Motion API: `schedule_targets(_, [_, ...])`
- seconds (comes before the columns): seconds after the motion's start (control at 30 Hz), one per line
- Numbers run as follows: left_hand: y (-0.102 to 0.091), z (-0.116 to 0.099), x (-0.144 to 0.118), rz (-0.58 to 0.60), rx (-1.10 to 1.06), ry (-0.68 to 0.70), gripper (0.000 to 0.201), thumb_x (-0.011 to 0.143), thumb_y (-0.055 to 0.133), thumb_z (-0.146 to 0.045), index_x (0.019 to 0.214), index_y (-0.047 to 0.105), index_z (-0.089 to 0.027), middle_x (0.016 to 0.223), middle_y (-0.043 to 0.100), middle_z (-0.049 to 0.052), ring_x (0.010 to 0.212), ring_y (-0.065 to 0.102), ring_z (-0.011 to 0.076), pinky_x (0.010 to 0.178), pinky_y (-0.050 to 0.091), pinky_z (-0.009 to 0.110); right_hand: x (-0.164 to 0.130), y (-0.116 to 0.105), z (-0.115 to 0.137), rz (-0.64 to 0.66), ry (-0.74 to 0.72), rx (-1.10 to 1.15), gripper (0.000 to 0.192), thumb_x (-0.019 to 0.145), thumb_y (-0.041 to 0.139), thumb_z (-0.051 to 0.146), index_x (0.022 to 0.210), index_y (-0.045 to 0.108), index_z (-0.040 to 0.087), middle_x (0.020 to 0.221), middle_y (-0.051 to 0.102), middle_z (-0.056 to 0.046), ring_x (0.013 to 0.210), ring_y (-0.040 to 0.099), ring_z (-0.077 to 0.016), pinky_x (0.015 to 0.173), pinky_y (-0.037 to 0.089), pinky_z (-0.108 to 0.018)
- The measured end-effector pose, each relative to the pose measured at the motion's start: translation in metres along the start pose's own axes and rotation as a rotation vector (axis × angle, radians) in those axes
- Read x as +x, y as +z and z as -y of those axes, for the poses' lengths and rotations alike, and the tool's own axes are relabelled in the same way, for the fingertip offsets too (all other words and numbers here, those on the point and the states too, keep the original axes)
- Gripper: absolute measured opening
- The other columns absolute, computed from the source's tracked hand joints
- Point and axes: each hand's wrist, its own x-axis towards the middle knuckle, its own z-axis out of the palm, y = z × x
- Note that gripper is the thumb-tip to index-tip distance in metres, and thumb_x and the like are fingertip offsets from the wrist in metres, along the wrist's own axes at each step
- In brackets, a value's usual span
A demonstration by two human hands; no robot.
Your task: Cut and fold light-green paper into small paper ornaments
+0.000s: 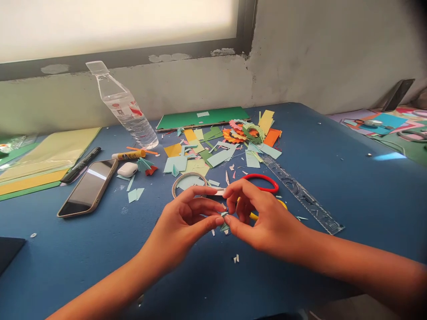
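My left hand (pixel 187 220) and my right hand (pixel 263 220) meet above the blue table (pixel 350 195), fingertips pinching a small folded light-teal paper piece (pixel 224 226) between them. Just behind my right hand lie scissors with a red handle loop (pixel 263 178) and a yellow one, partly hidden by my fingers. A roll of clear tape (pixel 187 181) sits behind my left hand. Tiny paper scraps (pixel 236 258) lie below the hands.
A heap of coloured paper cut-offs (pixel 216 151) and paper flowers (pixel 235 133) lies at mid-table, a clear ruler (pixel 300 193) to the right. A phone (pixel 88 186), earbud case (pixel 127 169), glue stick (pixel 128 155), marker (pixel 82 164), tilted water bottle (pixel 125 106) and paper sheets (pixel 46 158) sit left.
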Motion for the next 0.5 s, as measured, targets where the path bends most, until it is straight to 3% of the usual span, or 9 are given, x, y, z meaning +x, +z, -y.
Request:
schedule_targets(0.27, [0.004, -0.0023, -0.0023, 0.018, -0.003, 0.029, 0.031, 0.075, 0.071, -0.012, 0.103, 0.058, -0.019, 0.081, 0.075, -0.001, 0.078, 0.069, 0.0114, 0.072, 0.055, 0.019, 0.0013, -0.0022, 0.0032, 0.041, 0.146, 0.152, 0.03, 0.075, 0.058, 0.013, 0.098, 0.043, 0.024, 0.082, 0.052, 0.005, 0.061, 0.05, -0.0094, 0.055, 0.043, -0.023])
schedule_targets(0.5, [0.0082, -0.0045, -0.0057, -0.008, 0.157, 0.138, 0.028, 0.076, 0.07, -0.014, 0.101, 0.059, -0.022, 0.084, 0.075, -0.001, 0.085, 0.07, 0.014, 0.072, 0.055, 0.019, 0.0016, 0.0032, -0.0015, 0.044, 0.201, 0.305, 0.026, 0.075, 0.056, 0.013, 0.096, 0.043, 0.023, 0.085, 0.05, 0.003, 0.064, 0.047, -0.0094, 0.058, 0.042, -0.023])
